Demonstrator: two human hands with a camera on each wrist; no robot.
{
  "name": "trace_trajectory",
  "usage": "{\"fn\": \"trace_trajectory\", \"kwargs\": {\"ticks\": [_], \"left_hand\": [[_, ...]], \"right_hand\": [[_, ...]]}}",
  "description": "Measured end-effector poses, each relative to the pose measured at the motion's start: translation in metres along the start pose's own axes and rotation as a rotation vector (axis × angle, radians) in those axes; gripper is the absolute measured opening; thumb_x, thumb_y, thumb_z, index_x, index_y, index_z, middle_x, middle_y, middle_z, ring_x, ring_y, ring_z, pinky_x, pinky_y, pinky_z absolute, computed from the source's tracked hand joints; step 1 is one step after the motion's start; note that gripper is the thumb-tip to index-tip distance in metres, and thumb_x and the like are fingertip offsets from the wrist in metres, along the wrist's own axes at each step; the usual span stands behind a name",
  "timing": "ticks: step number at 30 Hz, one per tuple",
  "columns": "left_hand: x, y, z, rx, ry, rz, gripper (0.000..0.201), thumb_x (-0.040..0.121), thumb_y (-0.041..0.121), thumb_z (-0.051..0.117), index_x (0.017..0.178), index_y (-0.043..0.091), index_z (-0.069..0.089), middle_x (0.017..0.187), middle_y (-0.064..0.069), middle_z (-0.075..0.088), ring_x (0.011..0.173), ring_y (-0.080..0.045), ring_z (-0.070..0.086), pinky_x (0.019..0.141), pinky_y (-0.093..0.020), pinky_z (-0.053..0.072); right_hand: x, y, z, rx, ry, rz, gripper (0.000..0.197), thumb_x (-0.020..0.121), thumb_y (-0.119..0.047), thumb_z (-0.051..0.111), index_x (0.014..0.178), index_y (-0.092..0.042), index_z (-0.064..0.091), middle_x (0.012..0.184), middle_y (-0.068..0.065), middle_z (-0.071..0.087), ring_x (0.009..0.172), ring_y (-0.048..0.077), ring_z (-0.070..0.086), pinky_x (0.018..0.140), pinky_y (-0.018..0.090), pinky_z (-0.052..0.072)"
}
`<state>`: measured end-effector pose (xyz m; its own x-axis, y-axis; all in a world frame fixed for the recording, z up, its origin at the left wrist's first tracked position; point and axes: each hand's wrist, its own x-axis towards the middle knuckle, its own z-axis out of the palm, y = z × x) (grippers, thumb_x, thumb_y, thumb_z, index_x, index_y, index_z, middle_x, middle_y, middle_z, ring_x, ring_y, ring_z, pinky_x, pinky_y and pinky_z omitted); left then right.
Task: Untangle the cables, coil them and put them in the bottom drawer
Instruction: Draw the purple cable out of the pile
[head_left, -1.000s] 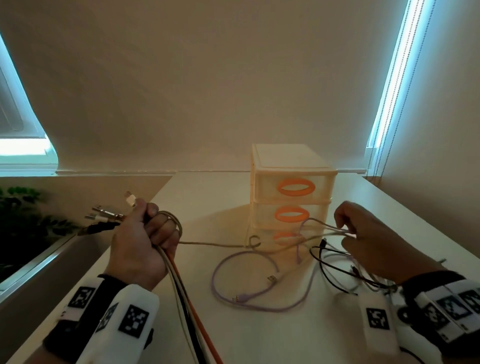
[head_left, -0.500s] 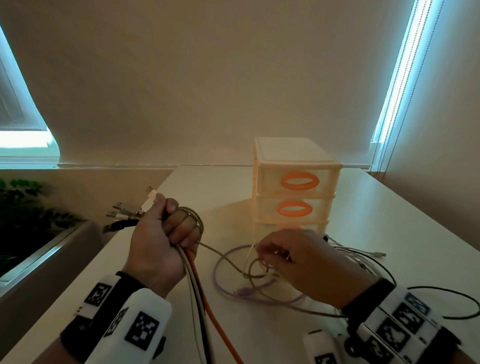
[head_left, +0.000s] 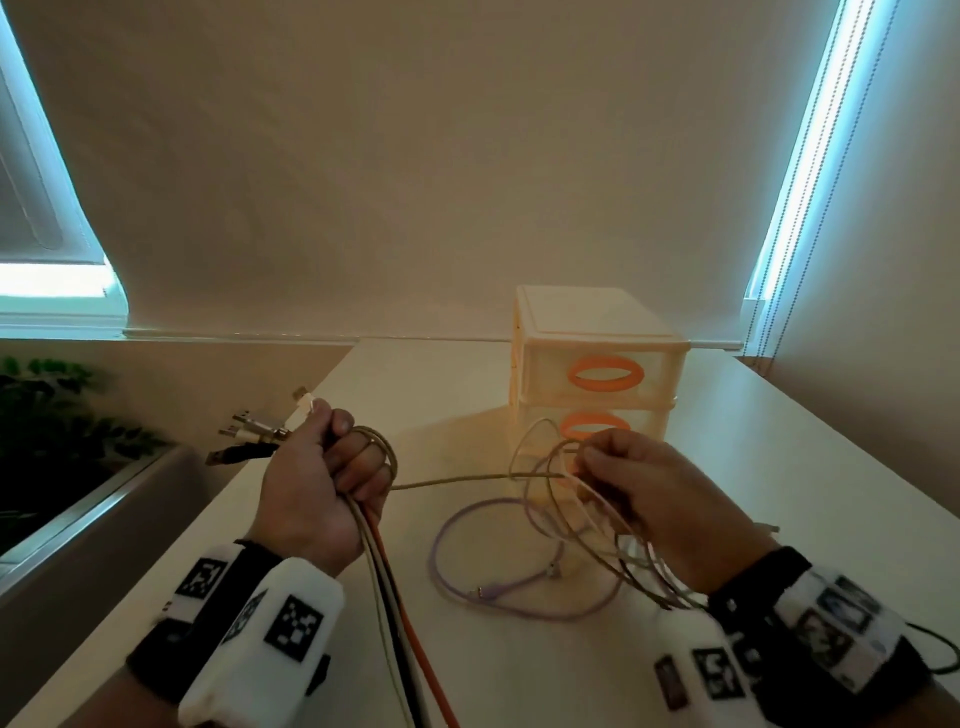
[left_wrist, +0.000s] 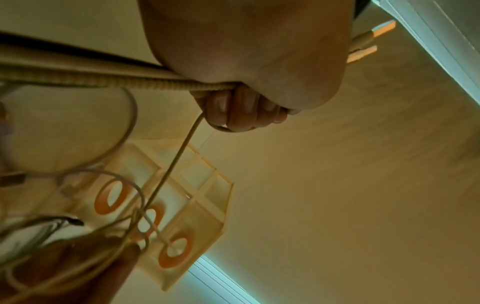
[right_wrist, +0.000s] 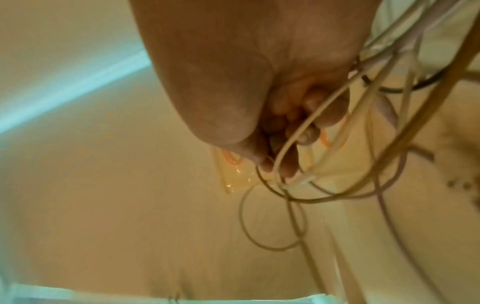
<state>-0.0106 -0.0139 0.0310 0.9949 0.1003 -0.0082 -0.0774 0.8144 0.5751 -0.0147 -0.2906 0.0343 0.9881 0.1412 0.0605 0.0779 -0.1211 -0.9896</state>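
We're mid-untangle, w/ the cables (head_left: 571, 525) split between both hands and the table (head_left: 753, 467): one beige braided cable (head_left: 467, 480) runs taut from fist to fist, a purple cable (head_left: 498, 597) lies in a loose loop on the tabletop between our wrists, and thin pale and dark strands hang in loops from the right side. Our left hand (head_left: 322, 483) is fisted round a bundle, plug ends (head_left: 249, 431) sticking out past the thumb, orange, white and dark leads (head_left: 395, 597) trailing down toward us; the beige one wraps over its fingers (left_wrist: 233, 115). Our right hand (head_left: 639, 493) pinches the beige cable where it meets the knot of loops, fingertips (right_wrist: 280, 166) curled in tight, several strands draped across the palm. Just behind sits the drawer unit (head_left: 592, 338) w/ orange handles (head_left: 605, 374); bottom drawer's hidden by the right hand, so can't tell if it's open. Nothing coiled yet, we'd say. Next move, imo: find which loop the beige line threads thru, then feed it out w/o tightening the snarl, so ease the tension, don't yank. Risk: pulling cinches the thin strands.
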Motion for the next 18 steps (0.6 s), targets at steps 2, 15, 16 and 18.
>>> {"fn": "trace_trajectory", "kwargs": {"ticks": [2,15,16,18], "left_hand": [[0.003,-0.004,-0.003,0.04,0.021,-0.027,0.045,0.107,0.042,0.039,0.069,0.019,0.045,0.051,0.009,0.022,0.039,-0.007,0.02,0.036,-0.021,0.021],[0.002,-0.009,-0.001,0.082,0.012,-0.052,0.045,0.107,0.04,0.04,0.068,0.019,0.046,0.051,0.009,0.023,0.038,-0.006,0.021,0.036,-0.021,0.02],[0.002,-0.009,-0.001,0.086,0.01,-0.052,0.046,0.107,0.04,0.04,0.067,0.019,0.046,0.051,0.008,0.022,0.038,-0.007,0.021,0.035,-0.021,0.021],[0.003,-0.009,-0.001,0.098,0.009,-0.053,0.046,0.107,0.04,0.041,0.067,0.018,0.046,0.051,0.008,0.022,0.038,-0.007,0.021,0.034,-0.021,0.021]], "right_hand": [[-0.001,-0.004,-0.006,0.33,-0.012,0.105,0.026,0.099,-0.012,0.048,0.079,-0.007,0.062,0.074,0.009,0.054,0.062,0.017,0.044,0.057,0.03,0.035],[-0.004,-0.009,-0.017,0.626,-0.38,0.042,0.034,0.076,-0.029,0.085,0.099,-0.006,0.073,0.071,0.002,0.041,0.067,0.013,0.048,0.066,0.024,0.045],[-0.002,-0.008,-0.015,0.591,-0.317,0.042,0.031,0.08,-0.028,0.082,0.101,-0.006,0.074,0.075,0.005,0.042,0.07,0.015,0.049,0.066,0.024,0.046],[0.001,-0.005,-0.015,0.674,-0.22,0.015,0.023,0.08,-0.028,0.079,0.093,-0.01,0.074,0.08,0.005,0.054,0.077,0.018,0.052,0.073,0.028,0.046]]}}
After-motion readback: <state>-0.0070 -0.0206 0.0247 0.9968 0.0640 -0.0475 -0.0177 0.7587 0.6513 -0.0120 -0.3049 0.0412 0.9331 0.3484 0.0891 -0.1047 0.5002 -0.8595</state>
